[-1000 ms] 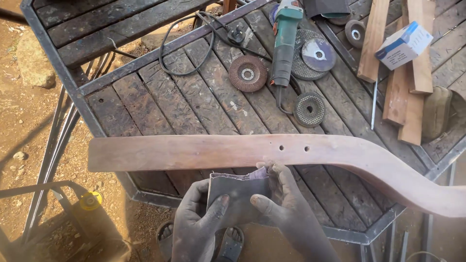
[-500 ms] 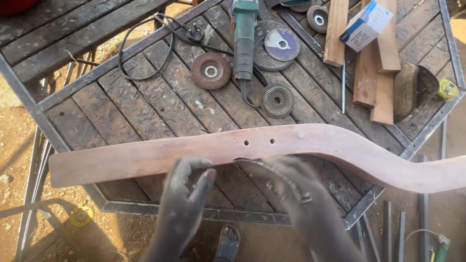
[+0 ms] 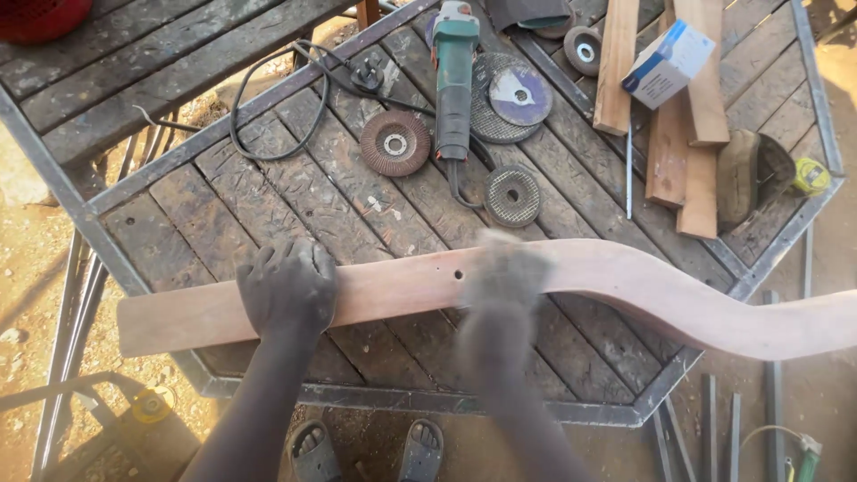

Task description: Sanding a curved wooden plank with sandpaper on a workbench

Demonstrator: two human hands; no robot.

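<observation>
A long curved wooden piece (image 3: 643, 286) with small holes lies across the near edge of the slatted work table (image 3: 223, 214). My left hand (image 3: 286, 287) presses down on its left part, fingers curled over the far edge. My right hand (image 3: 502, 272) is on the wood just right of the holes. It is motion-blurred, with a grey smear under it that looks like the sandpaper sheet. The sheet itself is not clearly visible.
A green angle grinder (image 3: 455, 80) and its black cable (image 3: 268, 116) lie on the table with several grinding discs (image 3: 395, 143). Wooden slats (image 3: 687, 143), a blue and white box (image 3: 668, 62) and a yellow tape measure (image 3: 811, 175) are at the right. My sandalled feet (image 3: 312, 451) stand below.
Both hands held a grey sandpaper sheet near the wood's near edge. Now my left hand has moved left onto the wood and my right hand rubs over it by the holes.
</observation>
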